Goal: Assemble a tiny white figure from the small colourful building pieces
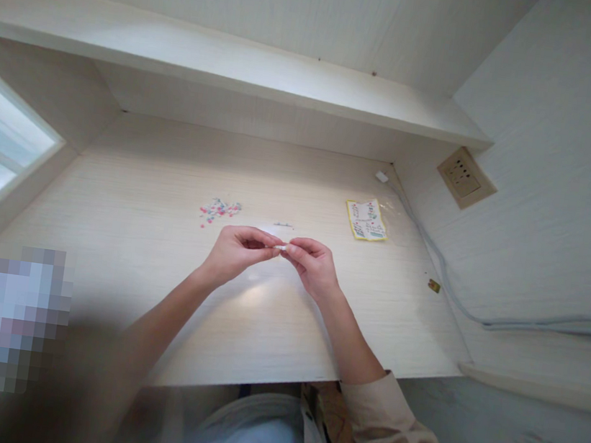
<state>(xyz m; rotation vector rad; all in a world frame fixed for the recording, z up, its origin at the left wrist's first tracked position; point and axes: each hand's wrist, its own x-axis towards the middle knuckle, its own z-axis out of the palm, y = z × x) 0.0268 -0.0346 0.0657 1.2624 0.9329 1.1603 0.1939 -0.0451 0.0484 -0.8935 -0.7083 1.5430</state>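
Note:
A small white piece (281, 247) sits between the fingertips of both hands, held just above the table. My left hand (237, 251) pinches it from the left with thumb and forefinger. From the right, my right hand (316, 266) pinches the same piece; its exact kind is too small to make out. Just beyond the fingers lies a short row of tiny grey-blue parts (283, 224). A loose pile of tiny pink, white and blue-grey pieces (221, 210) is spread on the table, beyond my left hand.
A printed sheet with a yellow border (366, 220) lies at the right on the pale table (125, 228). A grey cable (424, 235) runs along the right wall, below a socket (466, 177). A small brownish object (433, 286) is near it. A shelf (239, 72) overhangs the back.

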